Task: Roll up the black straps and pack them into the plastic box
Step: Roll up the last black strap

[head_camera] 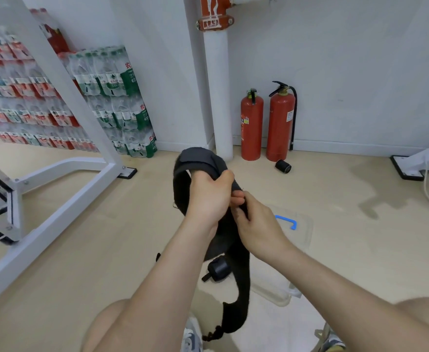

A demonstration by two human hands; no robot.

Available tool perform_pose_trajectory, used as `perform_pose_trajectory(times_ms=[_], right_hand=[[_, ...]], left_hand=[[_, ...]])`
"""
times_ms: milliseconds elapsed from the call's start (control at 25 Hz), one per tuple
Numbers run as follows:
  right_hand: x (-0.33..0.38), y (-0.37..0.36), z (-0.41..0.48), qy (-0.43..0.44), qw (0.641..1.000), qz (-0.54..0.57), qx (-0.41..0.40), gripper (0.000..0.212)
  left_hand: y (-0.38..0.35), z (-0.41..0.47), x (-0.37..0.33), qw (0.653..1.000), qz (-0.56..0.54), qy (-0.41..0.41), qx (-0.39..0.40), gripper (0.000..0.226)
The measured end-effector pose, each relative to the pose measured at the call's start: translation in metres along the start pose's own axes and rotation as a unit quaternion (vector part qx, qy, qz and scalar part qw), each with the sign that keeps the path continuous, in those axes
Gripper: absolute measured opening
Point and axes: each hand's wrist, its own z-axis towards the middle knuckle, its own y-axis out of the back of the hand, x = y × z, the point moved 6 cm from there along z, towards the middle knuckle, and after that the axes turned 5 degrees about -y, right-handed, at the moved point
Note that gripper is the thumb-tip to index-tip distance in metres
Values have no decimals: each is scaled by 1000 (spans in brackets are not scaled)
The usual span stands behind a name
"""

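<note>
A black strap [237,270] of soft, fuzzy woven fabric is held up in front of the person, above the floor. Its upper part is bent into a wide loop, and a smoother dark grey patch is seen on the outer face of that loop. The long tail hangs down between the forearms and ends in a frayed, cord-like tip near the shoes [191,336].

The left hand [208,196] is clenched round the loop, with the thumb pressed over the band. The grip of the right hand [259,224] is closed on the strap just below it, the band being pinched between thumb and fingers. The two hands touch each other.

The plastic box [303,237] is set on the floor behind and below the hands. It is clear and rectangular with rounded corners, and a bright blue handle [288,221] is fitted to it. A tightly rolled black strap [218,269] lies at its left end; whether it is inside the box cannot be told. Another rolled strap [283,166], a short cylinder, lies on the floor just in front of two red metal fire extinguishers [252,125], whose labels are too small to be read.

A white painted pipe [218,97] with a chipped orange-red clamp [214,21] stands against the wall. Shrink-wrapped packs of bottled water [117,102] are stacked to the left; a red character "农" can be made out on the green labels. A white tubular metal frame [56,80] rests on the pale wood-look floor [81,262].
</note>
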Motion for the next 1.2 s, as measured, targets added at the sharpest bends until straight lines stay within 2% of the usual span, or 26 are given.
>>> perform_pose_trajectory(times_ms=[80,160,200,240,360,440,520,640,720,800,880,1000,1080,1200], right_hand=[[-5,3,4,-51,996,62,28,21],[-10,5,7,-130,967,192,109,12],[-9,8,7,-155,947,242,145,9],[-8,12,7,-168,933,268,169,12],[-5,27,8,-179,922,299,167,23],[-7,35,12,-181,920,326,117,25],[-9,43,19,-184,911,365,58,23],[-9,52,27,-183,895,407,7,20],[-7,53,28,-176,891,418,8,23],[-6,51,27,-171,886,431,18,25],[-4,48,26,-167,888,428,33,23],[-4,49,29,-140,899,412,41,25],[-5,54,32,-122,898,423,13,26],[-5,61,35,-105,894,436,-15,29]], left_hand=[[-4,2,-6,995,-1,-28,93,11],[-2,9,-9,961,193,-108,166,53],[4,15,-8,933,293,-138,158,64],[12,22,-6,921,333,-145,137,63],[32,34,2,963,247,-97,54,24],[36,31,4,957,279,-79,21,27],[31,24,11,960,270,-33,71,42],[7,1,21,961,168,55,215,51],[-5,-7,25,969,109,31,220,43],[-12,-10,24,981,83,-16,177,30],[-14,-12,25,987,55,-18,148,20],[-13,-7,30,987,-3,15,160,29],[-14,-6,30,982,-32,27,186,37],[-15,-8,26,985,1,-8,172,34]])
